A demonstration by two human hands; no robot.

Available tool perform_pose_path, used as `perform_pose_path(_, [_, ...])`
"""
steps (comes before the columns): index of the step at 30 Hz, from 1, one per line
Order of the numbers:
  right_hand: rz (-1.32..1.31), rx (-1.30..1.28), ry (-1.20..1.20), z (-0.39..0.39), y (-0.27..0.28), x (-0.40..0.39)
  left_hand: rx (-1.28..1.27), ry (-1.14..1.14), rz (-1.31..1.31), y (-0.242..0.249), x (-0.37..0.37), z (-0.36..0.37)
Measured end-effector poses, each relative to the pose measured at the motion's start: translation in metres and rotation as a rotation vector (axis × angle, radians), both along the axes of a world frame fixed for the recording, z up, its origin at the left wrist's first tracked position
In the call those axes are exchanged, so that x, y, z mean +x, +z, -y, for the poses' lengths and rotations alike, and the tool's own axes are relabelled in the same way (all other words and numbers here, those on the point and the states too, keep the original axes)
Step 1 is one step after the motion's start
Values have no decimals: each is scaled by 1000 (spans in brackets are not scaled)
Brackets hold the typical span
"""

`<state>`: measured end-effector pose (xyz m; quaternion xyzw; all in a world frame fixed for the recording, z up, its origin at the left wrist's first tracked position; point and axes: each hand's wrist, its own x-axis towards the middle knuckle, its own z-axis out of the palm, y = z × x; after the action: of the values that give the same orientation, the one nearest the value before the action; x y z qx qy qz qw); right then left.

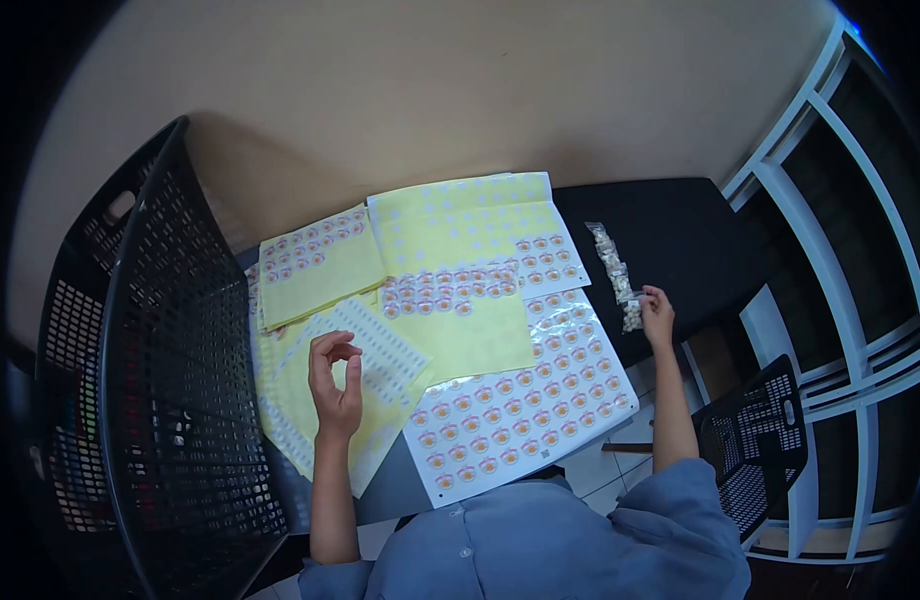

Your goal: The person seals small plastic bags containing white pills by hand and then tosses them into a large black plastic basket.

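Note:
My right hand [658, 318] is at the right, its thumb and fingertips closed on the edge of a small clear packet [632, 316] with pale pieces inside. More such packets [610, 262] lie in a row just beyond it on the black surface. Raised over the sticker sheets, my left hand [335, 385] has its fingers curled and the thumb apart, with nothing visible between them. Below and beside it are a white sheet with small grey marks [380, 345] and yellow backing sheets [480, 345]. A large white sheet of round pink-and-orange stickers [525, 410] lies between my hands.
A tall black perforated basket [195, 400] stands at the left. More partly used sticker sheets [315, 270] lie towards the wall. At the right are a black-covered table end [670, 220], a smaller black basket [755, 440] and a white-framed shelf rack [810, 230].

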<state>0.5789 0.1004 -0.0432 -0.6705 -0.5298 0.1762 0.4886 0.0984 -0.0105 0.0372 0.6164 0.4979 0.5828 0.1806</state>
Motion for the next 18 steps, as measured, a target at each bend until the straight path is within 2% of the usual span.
perform_pose_path(3, [79,-48,-18,-6,-11,5,-5,-18,-25,14,9,6])
perform_pose_path(11, [206,0,-6,-22,-36,24,-70,118,216,-1,31,42])
perform_pose_path(15, [134,-18,41,-18,-27,15,-81,204,287,-11,37,59])
perform_pose_path(18, [166,-5,-80,-9,-16,-2,-97,260,335,-10,48,70])
